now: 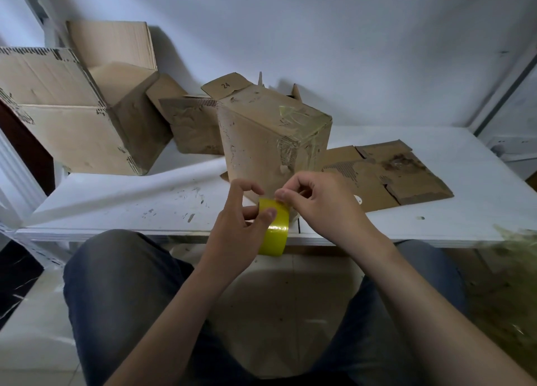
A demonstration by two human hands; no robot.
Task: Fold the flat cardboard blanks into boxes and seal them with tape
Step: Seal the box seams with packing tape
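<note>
Head: three boxes (one tape roll)

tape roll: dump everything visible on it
The tape roll is wide, glossy yellow plastic tape, seen edge-on, so its core is hidden. It is held upright in the air at the front edge of the table, just in front of the box. The left hand grips its side, thumb on the outer face; the right hand pinches at its top rim. No pulled strip shows.

The number "24" is printed on the cardboard flap behind the taped box.
</note>
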